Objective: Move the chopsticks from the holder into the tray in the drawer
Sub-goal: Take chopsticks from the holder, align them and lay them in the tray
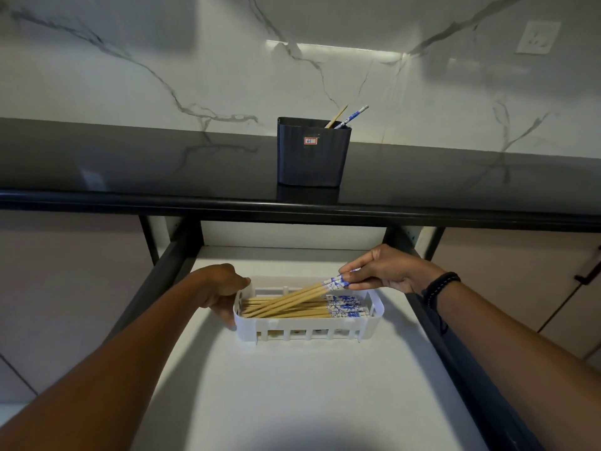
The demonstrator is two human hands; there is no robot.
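A dark blue holder stands on the black counter, with two chopsticks sticking out at its right corner. Below, a white slotted tray sits in the open drawer and holds several wooden chopsticks with blue-and-white ends. My left hand grips the tray's left end. My right hand pinches the patterned ends of a pair of chopsticks, which slant down into the tray with their tips near its left side.
The counter's rounded black front edge overhangs the back of the drawer. Dark drawer rails run along both sides. A marble backsplash with a wall socket rises behind. Cabinet fronts with a dark handle flank the drawer.
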